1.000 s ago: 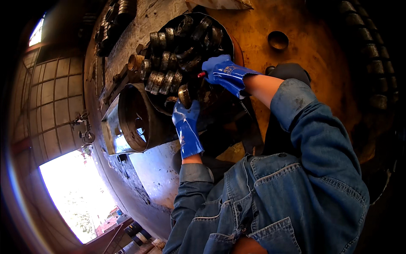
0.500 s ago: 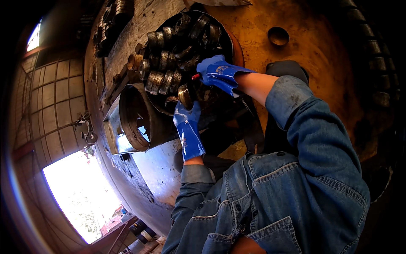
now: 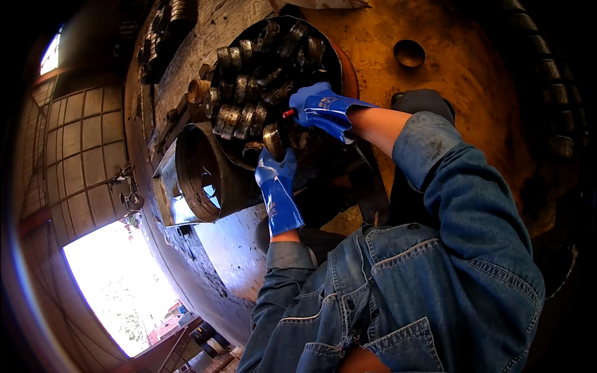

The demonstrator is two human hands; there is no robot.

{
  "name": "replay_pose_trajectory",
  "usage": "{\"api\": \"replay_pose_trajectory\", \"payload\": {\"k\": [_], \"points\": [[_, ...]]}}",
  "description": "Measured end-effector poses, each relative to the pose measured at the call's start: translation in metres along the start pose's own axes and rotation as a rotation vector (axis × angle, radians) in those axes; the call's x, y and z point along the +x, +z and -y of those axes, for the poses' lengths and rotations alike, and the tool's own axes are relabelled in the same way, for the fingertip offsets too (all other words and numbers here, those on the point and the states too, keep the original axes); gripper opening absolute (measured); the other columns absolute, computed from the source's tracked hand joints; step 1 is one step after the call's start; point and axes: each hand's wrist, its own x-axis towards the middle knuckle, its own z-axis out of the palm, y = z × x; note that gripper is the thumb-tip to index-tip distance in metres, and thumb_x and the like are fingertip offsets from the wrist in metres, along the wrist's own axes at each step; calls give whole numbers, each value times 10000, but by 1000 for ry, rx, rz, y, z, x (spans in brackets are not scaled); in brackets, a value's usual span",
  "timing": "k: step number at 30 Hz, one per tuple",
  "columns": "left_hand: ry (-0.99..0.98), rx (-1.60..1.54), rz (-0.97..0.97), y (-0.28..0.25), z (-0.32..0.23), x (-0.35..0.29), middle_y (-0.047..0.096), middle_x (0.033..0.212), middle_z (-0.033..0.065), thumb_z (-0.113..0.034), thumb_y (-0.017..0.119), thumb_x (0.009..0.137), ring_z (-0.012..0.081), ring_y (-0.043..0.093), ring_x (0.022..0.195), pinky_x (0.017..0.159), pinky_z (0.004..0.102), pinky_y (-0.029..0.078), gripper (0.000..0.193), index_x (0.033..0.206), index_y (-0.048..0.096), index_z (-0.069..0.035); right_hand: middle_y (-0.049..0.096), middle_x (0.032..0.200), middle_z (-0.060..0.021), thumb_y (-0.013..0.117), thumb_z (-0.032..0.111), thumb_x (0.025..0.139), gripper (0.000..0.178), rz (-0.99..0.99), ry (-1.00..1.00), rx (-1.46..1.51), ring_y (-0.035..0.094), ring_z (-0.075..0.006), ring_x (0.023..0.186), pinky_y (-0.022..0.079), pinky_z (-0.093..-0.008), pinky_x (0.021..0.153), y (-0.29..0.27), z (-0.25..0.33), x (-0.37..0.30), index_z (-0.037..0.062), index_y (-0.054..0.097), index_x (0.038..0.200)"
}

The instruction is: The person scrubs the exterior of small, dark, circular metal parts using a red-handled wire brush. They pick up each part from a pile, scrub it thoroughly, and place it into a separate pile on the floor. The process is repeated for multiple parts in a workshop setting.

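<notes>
Both my hands wear blue rubber gloves. My left hand (image 3: 275, 165) is closed round the lower part of a shiny, oily metal ring (image 3: 272, 142), held upright at the near edge of a round tub (image 3: 340, 59). My right hand (image 3: 309, 102) is a fist around a red-handled tool (image 3: 288, 114); its red end sticks out to the left, and the rest of it is hidden by the glove and the dark behind. In the tub lie several dark, wet-looking metal rings (image 3: 246, 89), some stacked on their sides, just beyond my hands.
Left of the tub an open metal drum (image 3: 186, 171) lies on its side. A small round cup-like ring (image 3: 409, 54) sits on the brown oily floor to the right. Rows of rings stand at the far left (image 3: 163, 37) and far right (image 3: 555, 93). A bright doorway opens at lower left.
Hardly anything differs. My left glove's cuff has shifted slightly to the right, and my right forearm has moved a touch; both hands keep their holds.
</notes>
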Motion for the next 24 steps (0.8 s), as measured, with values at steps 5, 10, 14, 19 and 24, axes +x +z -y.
{"api": "replay_pose_trajectory", "payload": {"k": [5,10,14,19,24], "points": [[-17,64,5,-2,-7,-1,750,1114,153,-387,775,798,335,727,1035,901,425,572,526,1226,686,-94,758,1084,-112,657,353,878,333,8,-7,11,728,-344,1002,529,-561,847,0,1,-1,167,759,1135],[-48,117,10,0,-9,0,750,1121,161,-388,777,799,339,726,1041,909,430,574,533,1228,685,-86,757,1079,-113,656,355,877,336,13,-2,10,728,-343,1000,535,-554,846,-1,1,-1,164,760,1133],[-57,80,-1,0,-6,-1,750,1121,169,-386,775,802,339,727,1040,917,426,574,538,1230,683,-73,756,1081,-115,661,354,874,335,3,0,9,726,-344,1005,539,-543,851,1,3,-1,165,760,1132],[-53,68,-17,0,-8,-1,753,1114,164,-367,778,807,335,729,1038,917,421,575,525,1232,684,-75,756,1085,-112,668,347,873,332,14,-1,5,727,-340,1007,536,-544,854,2,2,0,170,761,1139],[-52,1,13,0,-3,0,755,1114,153,-357,780,813,327,730,1038,916,415,576,516,1237,684,-80,756,1086,-112,662,341,880,324,41,5,-4,727,-338,1001,537,-541,856,0,5,0,167,761,1135]]}}
